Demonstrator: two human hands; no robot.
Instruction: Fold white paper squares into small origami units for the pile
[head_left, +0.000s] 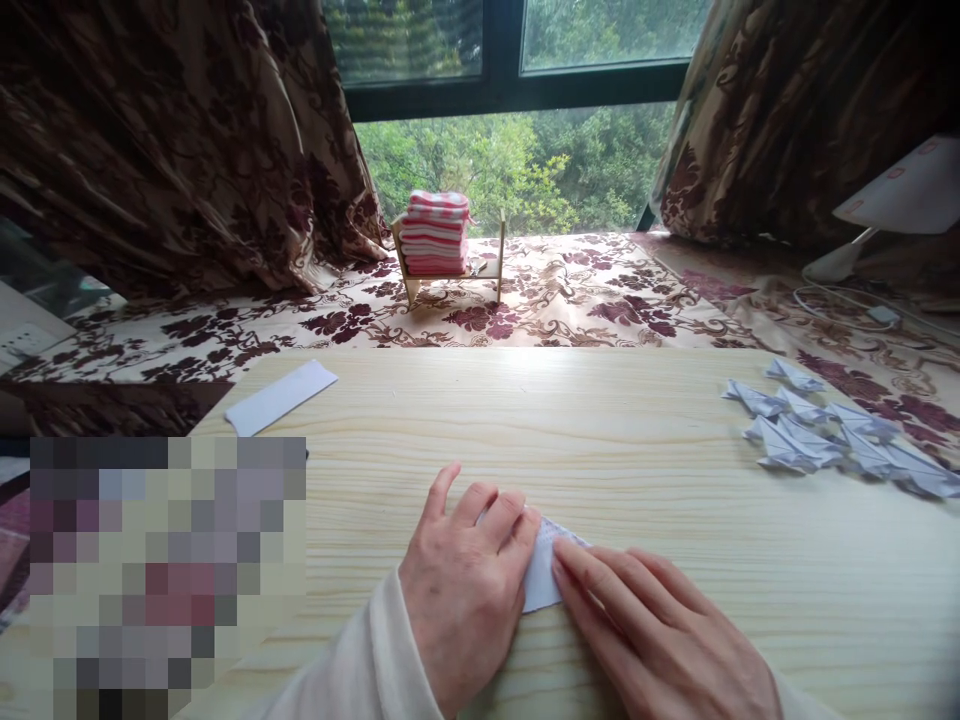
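A small piece of folded white paper (pixel 541 580) lies on the table between my hands, its upper edge slanting and carrying faint markings. My left hand (pixel 469 580) presses down on its left part with bent fingers, the little finger raised off to the side. Against the paper's right side rest the fingertips of my right hand (pixel 652 625), its fingers held together. Both hands cover much of the paper, so its full shape is hidden.
The pale wooden table (pixel 420 410) bears a folded white paper strip (pixel 281 397) at upper left and several folded white paper pieces (pixel 799 435) at right. Behind, a small wooden stand (pixel 501 255) holds stacked pink-and-white cloths (pixel 435 235). A white lamp (pixel 904 190) stands right. Lower left is pixelated.
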